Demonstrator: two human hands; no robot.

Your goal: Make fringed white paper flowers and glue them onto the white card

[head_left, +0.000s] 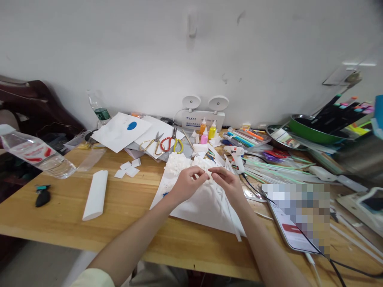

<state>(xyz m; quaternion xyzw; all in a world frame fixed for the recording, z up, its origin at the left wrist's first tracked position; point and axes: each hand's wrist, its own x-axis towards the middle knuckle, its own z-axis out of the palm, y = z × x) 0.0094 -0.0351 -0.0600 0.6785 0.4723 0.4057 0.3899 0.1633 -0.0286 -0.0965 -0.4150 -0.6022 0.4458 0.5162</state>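
Observation:
My left hand [191, 183] is closed in a pinch, thumb against fingertips, over a sheet of white paper [197, 215]. Facing it a short gap away, my right hand [226, 181] has its thumb and bent fingers drawn close together. Whatever is between the fingertips is too small and pale to name. Just beyond the hands sit clumps of small white pieces [176, 163] on the paper. Thin white strips [229, 215] lie under and beside my right hand. To its upper right stands a white glue gun [236, 155].
Scissors [157, 139], pliers [169, 143] and small paint bottles [204, 137] lie behind the paper. A folded white paper piece [95, 195] and small white squares [128, 168] are left. A phone [287, 219] with cables lies right, near green and white sticks [275, 167].

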